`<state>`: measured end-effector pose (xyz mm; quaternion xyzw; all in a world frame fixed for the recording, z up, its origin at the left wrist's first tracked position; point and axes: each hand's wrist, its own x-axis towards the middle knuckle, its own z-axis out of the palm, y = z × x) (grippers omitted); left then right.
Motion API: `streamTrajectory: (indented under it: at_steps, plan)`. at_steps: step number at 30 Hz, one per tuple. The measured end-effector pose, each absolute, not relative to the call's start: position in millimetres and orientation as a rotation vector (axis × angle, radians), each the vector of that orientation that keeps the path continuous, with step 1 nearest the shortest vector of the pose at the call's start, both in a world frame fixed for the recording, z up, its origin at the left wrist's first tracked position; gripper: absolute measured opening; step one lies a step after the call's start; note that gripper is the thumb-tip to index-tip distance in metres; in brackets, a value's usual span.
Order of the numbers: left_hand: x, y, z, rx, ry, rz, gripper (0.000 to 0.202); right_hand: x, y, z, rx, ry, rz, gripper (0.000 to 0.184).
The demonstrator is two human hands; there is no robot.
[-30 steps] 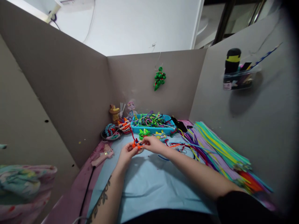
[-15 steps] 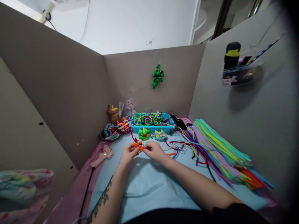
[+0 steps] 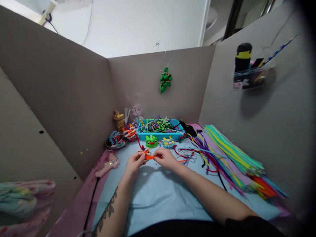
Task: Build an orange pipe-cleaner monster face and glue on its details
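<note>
An orange pipe cleaner [image 3: 149, 157] stretches between my two hands over the blue cloth. My left hand [image 3: 135, 160] pinches its left end between thumb and fingertips. Closed on its right end is my right hand [image 3: 165, 158], fingers curled inward. Just behind the strip shows a small orange, white and dark blue pipe-cleaner piece [image 3: 144, 150]; whether it is joined to the strip or lies on the cloth I cannot tell. Beyond the hands sit a green pipe-cleaner animal head [image 3: 151, 142] and a blue-and-yellow one [image 3: 168, 142].
A blue tray [image 3: 158, 135] of tangled pipe cleaners stands at the back. Bundled pipe cleaners [image 3: 232, 151] lie right, with scissors [image 3: 190, 157] nearer. At left are a pink glue gun [image 3: 107, 168], a dark bowl [image 3: 116, 146] and an orange-and-white pipe-cleaner head [image 3: 130, 132]. Grey panels surround the table.
The compact orange bit between my fingertips now shows as a longer strip drawn out sideways. My hands are slightly farther apart, and the multicoloured piece shows behind the strip.
</note>
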<state>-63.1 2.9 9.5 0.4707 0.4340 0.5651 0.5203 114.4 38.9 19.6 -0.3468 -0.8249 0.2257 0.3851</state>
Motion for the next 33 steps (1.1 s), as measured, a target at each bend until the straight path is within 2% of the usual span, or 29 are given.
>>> streamTrajectory:
  at_steps: [3,7,13,17,22,29,33]
  plan:
    - [-62,3,9,1.128,1.083,1.343,0.028,117,38,21,-0.868,-2.076,0.609,0.015]
    - [-60,1,9,1.169,1.098,1.292,0.026,120,38,22,-0.71,-2.205,0.485,0.013]
    - [-55,-2,11,1.123,0.948,1.253,0.026,118,34,22,-0.481,-2.434,0.403,0.015]
    - [-53,-3,14,1.074,0.916,1.276,0.025,116,30,23,-0.606,-2.385,0.446,0.009]
    - [-52,-6,20,1.006,0.823,1.271,0.025,115,28,20,-0.764,-2.328,0.576,0.011]
    - [-52,-1,12,1.158,0.944,1.227,0.031,111,29,11,-0.739,-2.333,0.486,0.005]
    - [-51,1,8,1.207,1.042,1.215,0.033,113,29,10,-0.826,-2.242,0.517,0.017]
